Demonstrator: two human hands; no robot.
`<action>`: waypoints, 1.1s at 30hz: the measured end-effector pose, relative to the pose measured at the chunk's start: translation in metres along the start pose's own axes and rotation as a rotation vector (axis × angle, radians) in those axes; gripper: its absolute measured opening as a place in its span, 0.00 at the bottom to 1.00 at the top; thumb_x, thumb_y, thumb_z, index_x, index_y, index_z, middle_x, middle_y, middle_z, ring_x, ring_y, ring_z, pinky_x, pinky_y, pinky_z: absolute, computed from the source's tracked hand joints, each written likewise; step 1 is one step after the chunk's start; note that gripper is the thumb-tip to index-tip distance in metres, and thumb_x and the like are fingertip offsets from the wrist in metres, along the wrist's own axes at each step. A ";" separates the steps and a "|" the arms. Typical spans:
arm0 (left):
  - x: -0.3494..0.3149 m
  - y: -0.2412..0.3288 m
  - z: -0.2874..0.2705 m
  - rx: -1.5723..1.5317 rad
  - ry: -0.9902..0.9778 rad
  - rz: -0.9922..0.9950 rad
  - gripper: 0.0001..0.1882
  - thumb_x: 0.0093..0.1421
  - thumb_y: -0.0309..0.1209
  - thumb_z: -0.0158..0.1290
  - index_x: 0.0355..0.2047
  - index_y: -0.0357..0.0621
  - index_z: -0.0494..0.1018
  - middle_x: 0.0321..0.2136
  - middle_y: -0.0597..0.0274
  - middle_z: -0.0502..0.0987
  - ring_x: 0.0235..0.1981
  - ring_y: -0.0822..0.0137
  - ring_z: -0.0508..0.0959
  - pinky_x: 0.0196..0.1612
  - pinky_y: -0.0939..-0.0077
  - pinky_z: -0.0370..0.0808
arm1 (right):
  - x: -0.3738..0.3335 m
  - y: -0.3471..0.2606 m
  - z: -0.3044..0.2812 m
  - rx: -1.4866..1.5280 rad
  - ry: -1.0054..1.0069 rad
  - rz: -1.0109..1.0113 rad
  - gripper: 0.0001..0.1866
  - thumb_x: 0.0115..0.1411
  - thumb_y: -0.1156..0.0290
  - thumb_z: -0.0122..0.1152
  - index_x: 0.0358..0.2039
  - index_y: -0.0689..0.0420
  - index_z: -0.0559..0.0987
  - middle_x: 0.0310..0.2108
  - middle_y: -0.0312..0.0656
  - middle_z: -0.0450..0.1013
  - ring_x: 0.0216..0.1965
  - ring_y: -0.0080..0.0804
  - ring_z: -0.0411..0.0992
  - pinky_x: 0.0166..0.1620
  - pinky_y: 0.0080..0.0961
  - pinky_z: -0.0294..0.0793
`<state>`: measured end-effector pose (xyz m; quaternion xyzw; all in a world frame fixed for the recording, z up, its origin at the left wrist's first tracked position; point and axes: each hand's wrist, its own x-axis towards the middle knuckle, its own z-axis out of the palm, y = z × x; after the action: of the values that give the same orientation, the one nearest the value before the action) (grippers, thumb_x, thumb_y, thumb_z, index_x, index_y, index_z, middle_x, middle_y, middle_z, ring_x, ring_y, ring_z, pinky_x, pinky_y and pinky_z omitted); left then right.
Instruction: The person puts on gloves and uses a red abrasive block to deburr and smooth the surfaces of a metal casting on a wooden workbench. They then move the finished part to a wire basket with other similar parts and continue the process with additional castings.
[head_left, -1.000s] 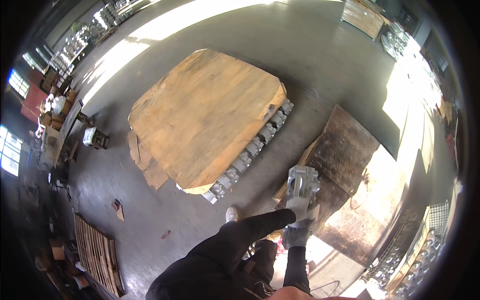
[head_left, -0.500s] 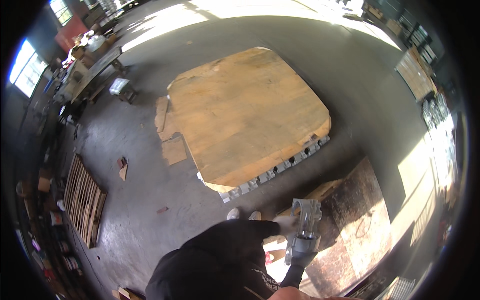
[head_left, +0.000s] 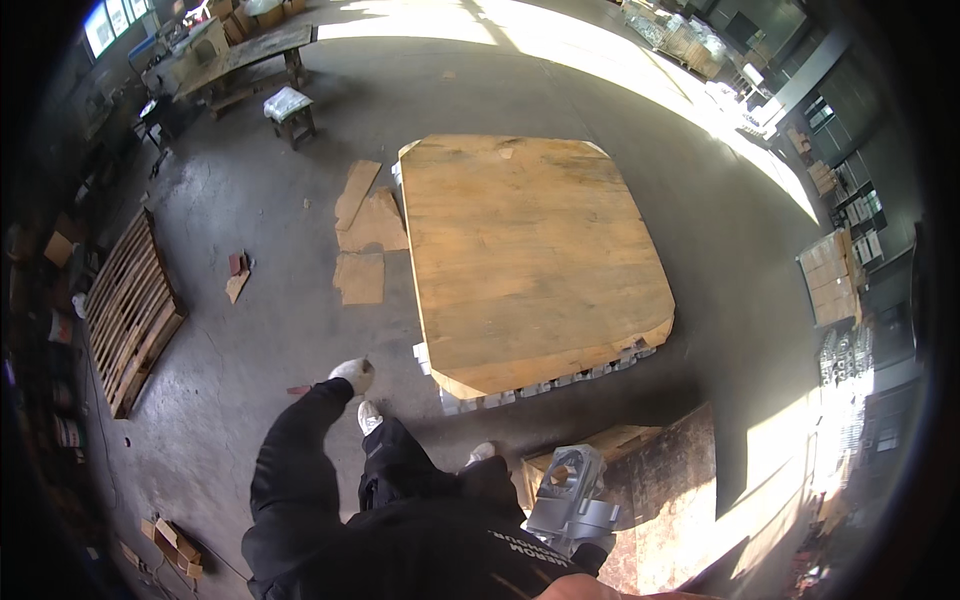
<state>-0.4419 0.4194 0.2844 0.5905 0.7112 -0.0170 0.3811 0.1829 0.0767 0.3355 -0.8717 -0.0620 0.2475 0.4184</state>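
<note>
A grey metal casting point(head_left: 571, 500), with an open frame at one end and a round collar at the other, is held at my right side. My right hand point(head_left: 598, 546), mostly hidden behind it, grips its lower end. Off to the left, my left hand point(head_left: 353, 376) in a whitish glove hangs away from my body above the floor. Nothing shows in it; its fingers look loosely curled and apart from the casting. A large wooden board point(head_left: 530, 260) with cut corners lies ahead, over a layer of grey castings point(head_left: 560, 385) along its near edge.
A rusty-brown panel point(head_left: 665, 480) stands close on my right. Cardboard pieces point(head_left: 372, 215) lie beside the board's left edge. Farther left are a slatted wooden pallet point(head_left: 135, 310), a stool point(head_left: 290, 115) and a long bench point(head_left: 245, 65). A cardboard box point(head_left: 175, 548) sits at lower left.
My left hand has come off the casting and swung out to the left. The casting stays in my right hand, slightly lower and tilted. My view has turned, and my feet are now apart.
</note>
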 end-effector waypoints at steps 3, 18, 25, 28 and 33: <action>0.000 -0.050 -0.041 -0.108 -0.090 -0.095 0.21 0.63 0.44 0.46 0.43 0.43 0.79 0.37 0.44 0.82 0.42 0.47 0.82 0.46 0.56 0.77 | -0.035 0.001 0.003 -0.456 0.159 -0.018 0.27 0.70 0.52 0.38 0.49 0.67 0.70 0.49 0.61 0.69 0.51 0.58 0.69 0.52 0.52 0.69; -0.088 0.253 0.125 0.153 -1.092 0.839 0.41 0.69 0.61 0.30 0.43 0.34 0.77 0.41 0.42 0.80 0.45 0.57 0.80 0.49 0.66 0.73 | -0.250 -0.091 0.160 -0.835 0.125 -0.015 0.19 0.65 0.65 0.52 0.45 0.72 0.73 0.41 0.65 0.76 0.46 0.61 0.75 0.46 0.45 0.76; -0.103 0.260 0.039 -0.224 -1.131 0.558 0.24 0.67 0.50 0.43 0.38 0.39 0.76 0.33 0.49 0.79 0.39 0.55 0.80 0.44 0.63 0.74 | -0.280 -0.138 0.220 -0.803 0.104 -0.105 0.10 0.65 0.72 0.45 0.41 0.63 0.74 0.41 0.59 0.77 0.43 0.57 0.76 0.45 0.44 0.74; -0.077 0.260 -0.018 -0.367 -0.940 0.513 0.27 0.65 0.53 0.47 0.36 0.40 0.78 0.33 0.50 0.81 0.39 0.54 0.81 0.44 0.63 0.74 | -0.280 -0.195 0.260 -0.701 0.058 -0.039 0.12 0.66 0.72 0.46 0.46 0.61 0.74 0.41 0.57 0.76 0.43 0.56 0.76 0.46 0.43 0.74; 0.026 0.255 -0.059 -0.617 -0.678 0.312 0.32 0.66 0.57 0.45 0.51 0.39 0.75 0.41 0.46 0.81 0.41 0.55 0.81 0.46 0.63 0.75 | -0.250 -0.319 0.358 -0.829 -0.111 -0.384 0.17 0.67 0.74 0.48 0.54 0.61 0.75 0.50 0.57 0.71 0.51 0.53 0.72 0.52 0.39 0.71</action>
<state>-0.2555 0.5463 0.4201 0.5107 0.4220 0.0605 0.7466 -0.1760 0.4534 0.4842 -0.9236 -0.3387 0.1661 0.0685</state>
